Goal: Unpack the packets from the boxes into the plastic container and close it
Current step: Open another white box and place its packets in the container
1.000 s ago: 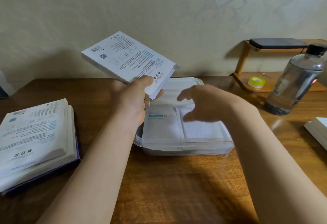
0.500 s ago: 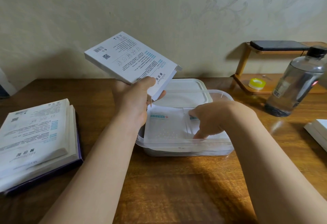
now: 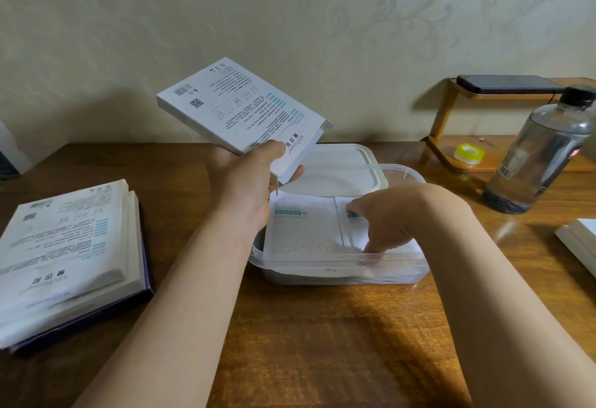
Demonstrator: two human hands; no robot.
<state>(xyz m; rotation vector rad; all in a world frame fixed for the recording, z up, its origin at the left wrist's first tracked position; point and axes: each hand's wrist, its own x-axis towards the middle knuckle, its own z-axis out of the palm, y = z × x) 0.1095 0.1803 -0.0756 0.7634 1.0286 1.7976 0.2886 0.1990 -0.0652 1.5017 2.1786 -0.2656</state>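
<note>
Two white packets [image 3: 303, 230] lie side by side in the clear plastic container [image 3: 338, 261], directly beneath and between the two hands. The one nearer the left hand shows a teal label and faint dots. The other is mostly covered by the right hand [image 3: 387, 217], which reaches down into the container with its fingers bent onto that packet. The fingertips blur behind the container's wall, so I cannot tell whether they pinch the packet or only press on it.

The left hand [image 3: 248, 188] grasps a flat white box [image 3: 238, 114] by its open end, thumb on the printed face, fingers underneath with one tip showing past the edge. The box tilts up and away from the grip, above the container's near-left corner, and its end flap is open. Whether anything is inside is hidden.

Just beyond both hands the white lid [image 3: 342, 166] lies flat on the table [image 3: 322, 343], touching or just behind the container's far rim.

Well to the outside of the left hand sits a stack of similar boxes [image 3: 61, 246] on something with a dark purple edge. The stack is cut off by the frame and its count is unclear. Outside the right hand stand a clear bottle [image 3: 541, 156] with a dark cap, a wooden shelf [image 3: 442, 124] carrying a yellow tape roll [image 3: 469, 152] and a dark phone [image 3: 506, 83], and a white object [image 3: 580, 243] cropped at the edge.
</note>
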